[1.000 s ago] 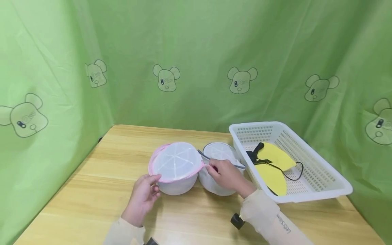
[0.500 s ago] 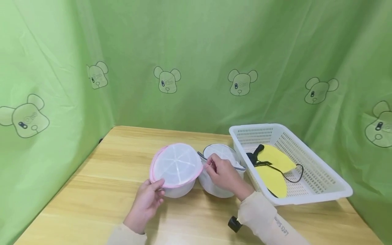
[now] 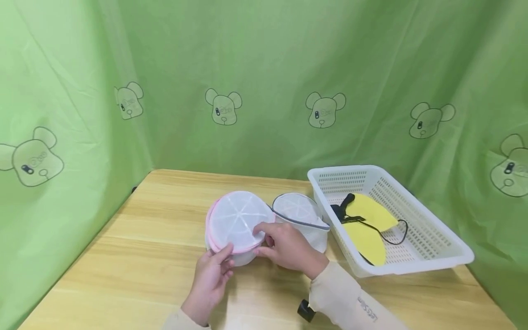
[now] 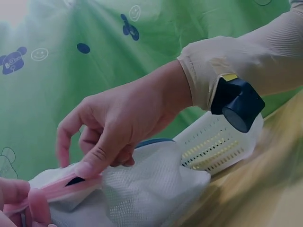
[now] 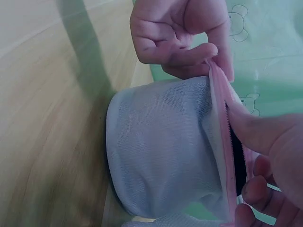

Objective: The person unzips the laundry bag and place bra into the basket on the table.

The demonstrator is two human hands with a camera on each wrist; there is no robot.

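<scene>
Pink-trimmed mesh bag [image 3: 237, 220], mid-desk [image 3: 156, 238]: a squat drum, its axis near upright, round lid facing up; pink zip [image 5: 228, 161] partly parted. Left hand [image 3: 209, 277] pinches the near-left rim, right hand [image 3: 286, 247] the near-right. Toward the desk's right edge: grey-trimmed mesh bag [image 3: 298, 207], then white basket [image 3: 416, 224].

Two mesh bags [image 3: 237, 215] [image 3: 294, 208], one basket [image 3: 429, 229]
</scene>
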